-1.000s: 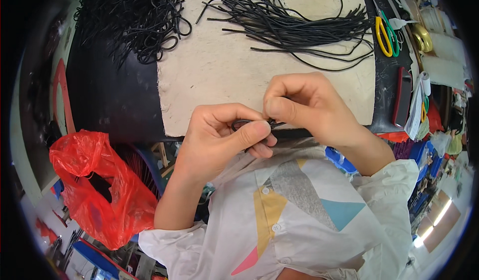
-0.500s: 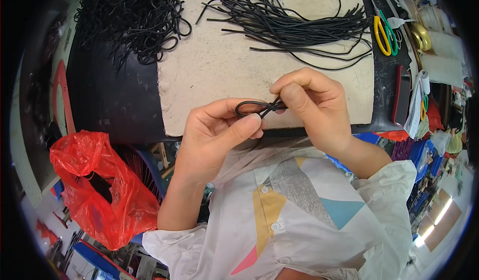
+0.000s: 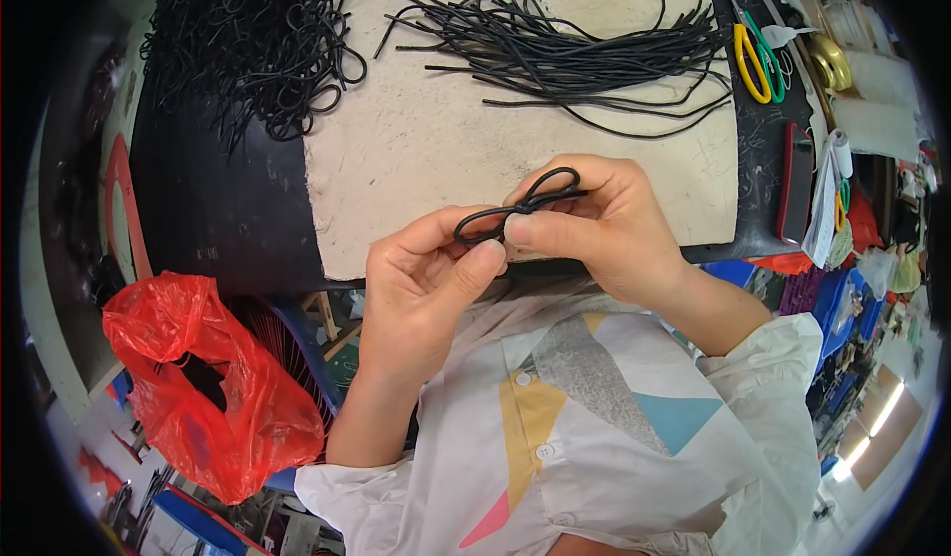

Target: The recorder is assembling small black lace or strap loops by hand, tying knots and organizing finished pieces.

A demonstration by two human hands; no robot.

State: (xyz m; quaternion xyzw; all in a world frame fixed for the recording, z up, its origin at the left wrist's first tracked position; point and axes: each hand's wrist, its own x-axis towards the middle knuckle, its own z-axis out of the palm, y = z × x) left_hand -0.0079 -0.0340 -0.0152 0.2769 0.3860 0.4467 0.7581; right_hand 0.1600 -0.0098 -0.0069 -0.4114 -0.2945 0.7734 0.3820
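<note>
Between my two hands is a thin black cord point(image 3: 482, 215) tied into a bow, one loop to the left and one to the upper right. My left hand point(image 3: 421, 279) pinches it beneath the left loop with thumb and fingers. The thumb and forefinger of my right hand point(image 3: 604, 229) close on it at the knot, which they partly cover. Beyond my hands, a bundle of straight black cords point(image 3: 584, 56) lies on a pale board point(image 3: 416, 160). A heap of looped, knotted black cords point(image 3: 248, 41) fills the far left.
Yellow-handled and green-handled scissors point(image 3: 753, 64) lie right of the board, with a dark red phone-like object point(image 3: 795, 185) nearer me. A red plastic bag point(image 3: 263, 407) hangs open at the lower left. The black tabletop point(image 3: 218, 209) shows left of the board.
My right hand has shifted left and down, its thumb now at the knot. A second loop now stands out at the upper right of the cord. My left hand still pinches it.
</note>
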